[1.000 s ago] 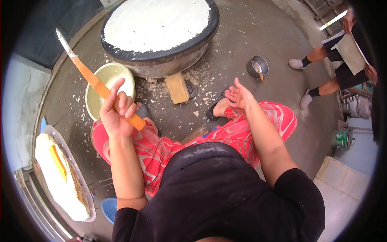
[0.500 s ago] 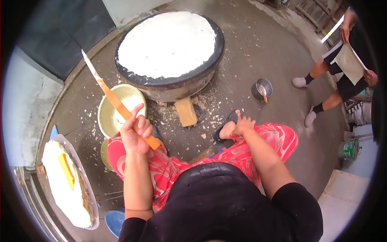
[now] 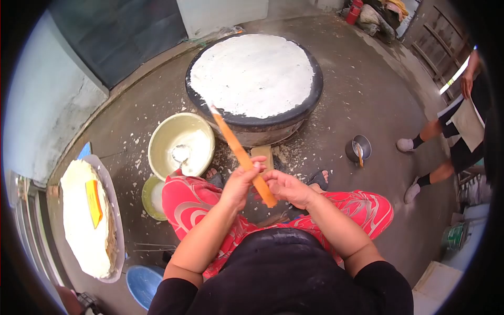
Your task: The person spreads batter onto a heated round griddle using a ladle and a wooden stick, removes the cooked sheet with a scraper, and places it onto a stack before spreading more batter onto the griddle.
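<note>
My left hand (image 3: 240, 184) is closed around a long flat wooden spatula (image 3: 236, 147), whose narrow tip is smeared white and points up and left. My right hand (image 3: 290, 188) meets the lower end of the same spatula with bent fingers, partly hidden by the wood. Beyond the tip stands a round black griddle (image 3: 316, 84), its top covered by a wide white sheet of batter (image 3: 254, 73). A pale yellow basin (image 3: 160, 149) left of my hands contains a ladle (image 3: 180, 154) and some white liquid.
At left, stacked white flatbreads (image 3: 84, 231) on a board carry an orange-yellow strip (image 3: 93, 202). A small green bowl (image 3: 148, 205) and a blue basin (image 3: 142, 283) are nearby. Right of the griddle sits a metal cup (image 3: 352, 151). A person (image 3: 433, 131) stands far right, holding a pale sheet.
The spatula has swung right with my left hand, in front of my body. My right hand has left my knee and come to its lower end. The view has shifted.
</note>
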Demonstrator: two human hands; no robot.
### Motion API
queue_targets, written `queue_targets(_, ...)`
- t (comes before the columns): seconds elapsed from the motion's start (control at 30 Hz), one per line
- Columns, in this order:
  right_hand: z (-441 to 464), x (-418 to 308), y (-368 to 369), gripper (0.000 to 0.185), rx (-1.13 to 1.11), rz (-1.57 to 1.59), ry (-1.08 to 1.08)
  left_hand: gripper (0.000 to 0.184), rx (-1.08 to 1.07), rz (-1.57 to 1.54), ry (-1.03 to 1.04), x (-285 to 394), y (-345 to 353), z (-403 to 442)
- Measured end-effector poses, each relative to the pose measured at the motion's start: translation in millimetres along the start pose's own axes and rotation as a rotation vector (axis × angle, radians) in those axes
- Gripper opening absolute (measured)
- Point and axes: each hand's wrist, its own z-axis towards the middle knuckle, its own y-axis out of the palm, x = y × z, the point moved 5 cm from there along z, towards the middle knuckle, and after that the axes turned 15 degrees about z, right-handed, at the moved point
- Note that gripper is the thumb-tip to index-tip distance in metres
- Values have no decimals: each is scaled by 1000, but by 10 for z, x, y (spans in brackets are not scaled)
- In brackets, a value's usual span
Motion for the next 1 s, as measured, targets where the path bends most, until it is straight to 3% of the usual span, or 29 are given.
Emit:
queue_targets(0.03, 24, -71, 151, 35, -72, 11, -49, 35, -59, -12, -81, -1, 80, -27)
queue_targets(0.1, 51, -125, 248, 31, -10, -11, -31, 38, -105, 24, -80, -90, 136, 8)
queue_targets(0.23, 189, -61, -45, 27, 170, 52, -40, 43, -31, 152, -116, -172, 64, 83)
queue_targets(0.3, 132, -161, -257, 29, 407, -71, -132, 41, 166, 164, -183, -207, -48, 87)
queue_targets(0.43, -127, -220, -668, 40, 560, -52, -277, 38, 94, 224, -173, -230, -108, 92)
queue_targets(0.63, -438, -435, -1064, 38, 785, -52, -382, 30, 112, 230, -161, -268, -105, 21)
queue_targets(1.0, -337, -929, -1230, 37, 808, -65, -455, 34, 144, 196, -162, -242, -89, 31)
